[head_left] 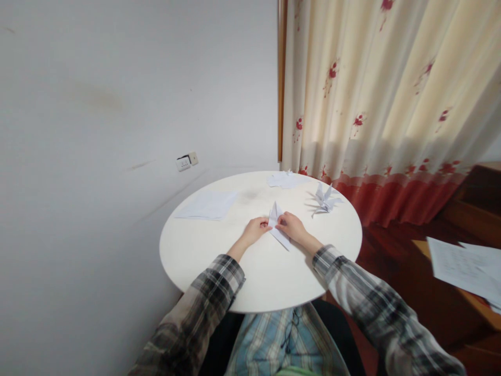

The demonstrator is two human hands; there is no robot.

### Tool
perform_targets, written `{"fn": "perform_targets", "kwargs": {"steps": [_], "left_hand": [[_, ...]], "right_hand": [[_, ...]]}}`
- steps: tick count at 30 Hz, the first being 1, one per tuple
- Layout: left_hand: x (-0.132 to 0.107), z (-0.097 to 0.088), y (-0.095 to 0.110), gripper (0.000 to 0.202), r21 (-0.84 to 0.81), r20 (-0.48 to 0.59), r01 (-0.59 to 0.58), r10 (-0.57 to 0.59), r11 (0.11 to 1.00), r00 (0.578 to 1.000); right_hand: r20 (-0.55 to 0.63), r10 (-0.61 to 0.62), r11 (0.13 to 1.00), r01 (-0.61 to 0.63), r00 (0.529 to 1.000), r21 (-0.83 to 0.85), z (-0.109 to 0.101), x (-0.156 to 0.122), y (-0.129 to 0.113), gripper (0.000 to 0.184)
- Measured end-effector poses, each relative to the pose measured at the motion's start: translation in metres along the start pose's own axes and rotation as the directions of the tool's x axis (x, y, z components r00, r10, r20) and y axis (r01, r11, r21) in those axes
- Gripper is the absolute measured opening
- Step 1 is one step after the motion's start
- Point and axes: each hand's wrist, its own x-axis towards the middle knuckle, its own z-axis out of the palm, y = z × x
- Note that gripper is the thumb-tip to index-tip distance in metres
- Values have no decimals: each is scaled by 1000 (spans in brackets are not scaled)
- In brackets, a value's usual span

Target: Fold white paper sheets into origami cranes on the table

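A folded piece of white paper (279, 238), long and pointed at both ends, is held just over the round table's middle. My left hand (256, 230) pinches its left edge between thumb and fingers. On the other side, my right hand (291, 226) grips the paper's right edge near the upper point. Part of the paper is hidden behind the fingertips. Beyond my right hand lie folded paper cranes (324, 199), bunched together so that I cannot tell them apart.
White paper sheets (207, 204) lie at the table's left, and paper scraps (282, 179) at its far edge. The white round table (195, 261) stands by a wall with a socket (183, 164). A curtain (352, 104) hangs behind; printed sheets (462, 266) rest on furniture at right.
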Motion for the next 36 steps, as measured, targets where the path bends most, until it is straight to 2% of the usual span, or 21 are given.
{"fn": "perform_targets", "kwargs": {"steps": [18,28,32,36], "left_hand": [[-3,-3,10,14,63,-9,6,-5,998,1000],[-6,-5,17,10,77,11,-14,13,997,1000],[-5,-5,16,11,123,1,-32,32,992,999],[-3,-5,13,15,183,-4,-32,33,983,999]], "right_hand": [[-32,-5,1000,5,999,19,6,3,7,5],[-82,13,988,0,997,153,5,2,5,3],[-145,59,981,-31,988,189,4,1,4,9],[-173,158,974,-125,972,186,5,2,3,15]]}}
